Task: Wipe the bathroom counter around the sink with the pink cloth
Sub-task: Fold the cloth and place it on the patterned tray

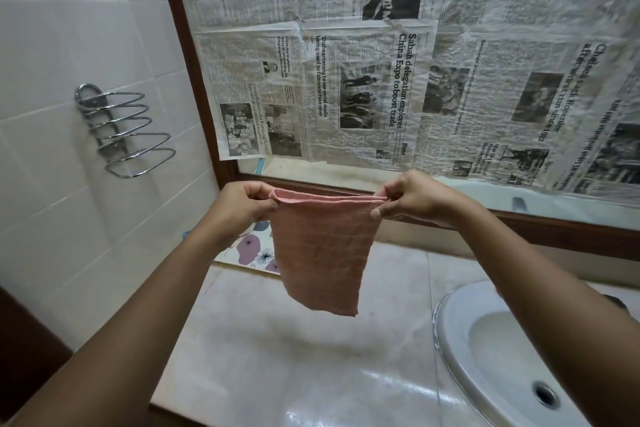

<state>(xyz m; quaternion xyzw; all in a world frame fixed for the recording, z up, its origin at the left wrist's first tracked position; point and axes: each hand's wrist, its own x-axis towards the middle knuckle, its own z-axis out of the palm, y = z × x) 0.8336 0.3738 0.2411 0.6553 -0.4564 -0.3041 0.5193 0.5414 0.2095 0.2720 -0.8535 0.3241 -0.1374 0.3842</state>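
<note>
Two hands: left hand [242,202] and right hand [414,198], raised.
Fingers [384,193]: pinching the top corners of the pink cloth [322,253].
Pink cloth: hanging folded above the desk [277,374], left of the sink [452,340].

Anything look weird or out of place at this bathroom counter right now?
Yes: newspaper sheets cover nearly the whole mirror, leaving only a bare strip along its bottom edge, which is odd for a bathroom. Otherwise nothing stands out. The pink cloth hangs above the counter, pinched at its top corners by the left hand and right hand.
</note>
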